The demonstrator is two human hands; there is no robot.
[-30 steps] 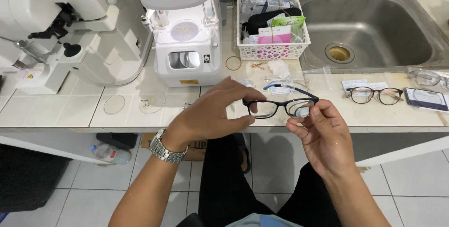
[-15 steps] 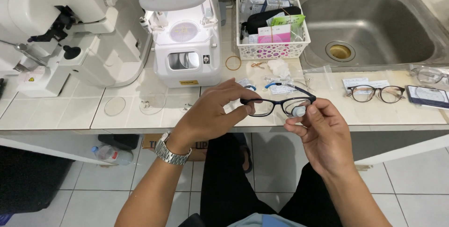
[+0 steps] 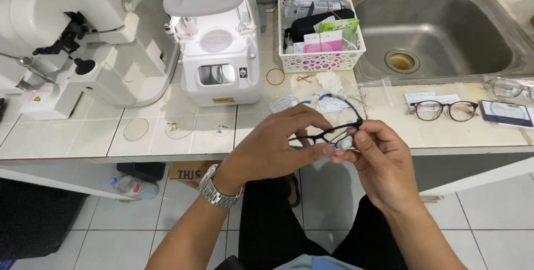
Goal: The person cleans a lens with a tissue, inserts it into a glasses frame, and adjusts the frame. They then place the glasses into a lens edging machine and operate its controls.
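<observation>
I hold a pair of black-framed glasses [image 3: 328, 132] in front of me, just past the front edge of the tiled counter [image 3: 183, 136]. My left hand [image 3: 272, 147], with a metal watch on the wrist, grips the frame's left side, fingers curled over it. My right hand [image 3: 375, 158] pinches the frame's right lens area between thumb and fingertips. One temple arm sticks up and away from me toward the counter. Most of the left lens is hidden behind my fingers.
On the counter stand a white lens machine [image 3: 219, 53] and a larger white instrument [image 3: 72, 53]. A white basket [image 3: 321, 25] of small items sits by a steel sink [image 3: 439, 30]. Another pair of brown glasses [image 3: 444, 109], loose round lenses [image 3: 136, 129] and paper slips lie nearby.
Both hands have kept their grip on the black glasses, which now sit slightly lower and tilted, with my right fingers shifted onto the lens.
</observation>
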